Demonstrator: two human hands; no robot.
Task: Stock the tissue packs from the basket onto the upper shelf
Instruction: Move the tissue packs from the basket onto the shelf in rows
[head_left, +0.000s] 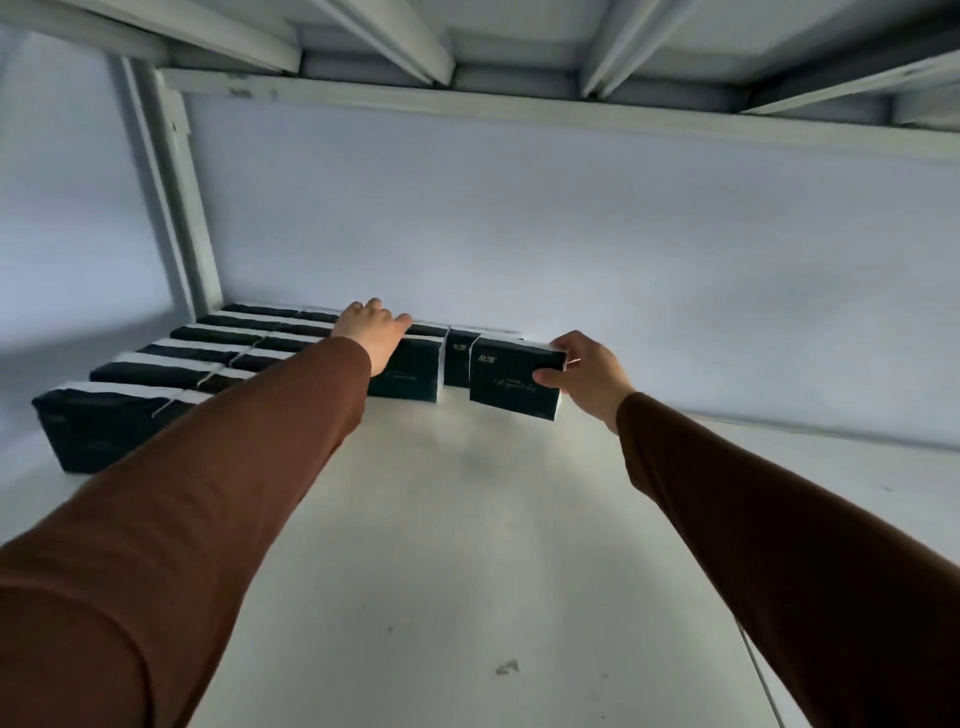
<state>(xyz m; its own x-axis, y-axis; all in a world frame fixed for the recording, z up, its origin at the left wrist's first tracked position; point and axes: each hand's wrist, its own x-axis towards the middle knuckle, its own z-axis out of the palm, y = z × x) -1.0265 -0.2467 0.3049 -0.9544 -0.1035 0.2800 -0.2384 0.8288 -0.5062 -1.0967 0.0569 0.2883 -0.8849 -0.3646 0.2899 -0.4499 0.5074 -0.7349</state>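
Overhead, both arms in brown sleeves reach up and forward onto a white upper shelf (457, 519), seen from below and behind the hands. Rows of dark tissue packs (156, 374) with white edges already lie on the left part of the shelf, running back toward the pale wall (571, 223) and a grey metal upright (176, 208).

The left hand (371, 332) rests on top of a standing dark pack (410, 371) at the right end of those rows; its fingers curve over the pack's far edge, though whether they truly grip it cannot be told. Just behind and to the right of that pack stands another, partly hidden pack (460, 358).

The right hand (587, 376) holds a further tissue pack (514, 382) by its right end, thumb on the near face and fingers wrapped round the top and back. This pack stands upright with gold lettering on its dark front, just beside the others with a narrow gap between; whether its base touches the shelf is unclear.

Above, grey metal beams (519, 41) support the next shelf level.
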